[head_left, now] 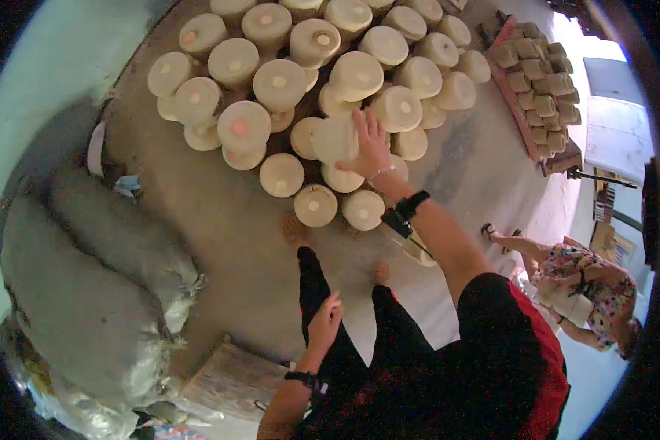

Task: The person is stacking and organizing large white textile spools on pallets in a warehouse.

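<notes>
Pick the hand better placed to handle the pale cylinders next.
Probably the right hand: it reaches out and touches one cylinder, while the left hand hangs well short of them.

Bulky grey sacks [88, 293] lie heaped at your left beside a pale wall [48, 73], a small blue scrap [128, 182] on the floor [231, 249] near them. A worn wooden board [235, 378] rests close by, while a floral-clad co-worker [583, 275] stands well off to your right.
</notes>
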{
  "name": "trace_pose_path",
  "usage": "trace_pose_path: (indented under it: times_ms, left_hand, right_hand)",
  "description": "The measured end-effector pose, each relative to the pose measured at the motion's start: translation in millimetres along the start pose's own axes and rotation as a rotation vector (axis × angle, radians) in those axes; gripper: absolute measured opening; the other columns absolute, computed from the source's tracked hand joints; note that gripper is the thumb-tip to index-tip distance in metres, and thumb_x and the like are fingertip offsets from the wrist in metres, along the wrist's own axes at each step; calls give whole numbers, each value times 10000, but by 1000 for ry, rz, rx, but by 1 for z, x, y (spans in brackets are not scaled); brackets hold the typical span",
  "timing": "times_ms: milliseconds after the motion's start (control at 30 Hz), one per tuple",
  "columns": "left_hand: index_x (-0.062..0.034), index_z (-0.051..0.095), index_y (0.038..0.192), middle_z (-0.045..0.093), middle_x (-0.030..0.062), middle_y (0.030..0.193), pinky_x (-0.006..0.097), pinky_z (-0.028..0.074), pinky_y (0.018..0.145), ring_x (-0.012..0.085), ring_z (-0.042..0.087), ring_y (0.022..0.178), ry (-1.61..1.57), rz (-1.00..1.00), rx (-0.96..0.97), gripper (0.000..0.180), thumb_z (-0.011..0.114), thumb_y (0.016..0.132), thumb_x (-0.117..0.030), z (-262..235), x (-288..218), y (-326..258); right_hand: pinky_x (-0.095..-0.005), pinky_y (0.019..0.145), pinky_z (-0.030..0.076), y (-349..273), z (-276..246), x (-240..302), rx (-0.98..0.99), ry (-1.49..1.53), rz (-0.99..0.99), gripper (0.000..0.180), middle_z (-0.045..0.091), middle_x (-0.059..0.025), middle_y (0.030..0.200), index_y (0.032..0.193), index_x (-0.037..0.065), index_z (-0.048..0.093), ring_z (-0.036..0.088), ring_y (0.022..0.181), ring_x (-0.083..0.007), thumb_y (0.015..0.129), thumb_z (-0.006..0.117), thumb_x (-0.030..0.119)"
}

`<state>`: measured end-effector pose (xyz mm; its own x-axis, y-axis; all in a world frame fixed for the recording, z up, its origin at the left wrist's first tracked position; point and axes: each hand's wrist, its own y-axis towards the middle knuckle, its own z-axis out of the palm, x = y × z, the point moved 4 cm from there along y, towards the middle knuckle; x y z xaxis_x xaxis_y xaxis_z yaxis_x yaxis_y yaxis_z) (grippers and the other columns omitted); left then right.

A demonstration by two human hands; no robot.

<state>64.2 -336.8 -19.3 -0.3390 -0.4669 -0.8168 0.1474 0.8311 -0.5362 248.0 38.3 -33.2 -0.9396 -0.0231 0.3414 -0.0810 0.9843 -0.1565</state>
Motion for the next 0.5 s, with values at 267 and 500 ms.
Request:
trace_pose_path:
  times_ms: [267,500]
  left_hand:
    - [-143,603,1289,682,53,1005,327,556,735,208,674,869,52,-60,103,386,639,905,-128,-50,-21,20]
    - [-134,604,1275,666,54,955,341,544,707,223,661,826,120,-19,157,379,632,897,-115,-63,-25,34]
  right_hand:
    - [-654,1020,381,81,48,16,142,-264,17,1287,207,-164,1579,1558,308,153,237,1429,-467,512,903,328]
    - [-696,1025,346,87,64,26,202,-374,38,1305,191,-132,1599,1567,315,139,249,1432,-448,524,911,464]
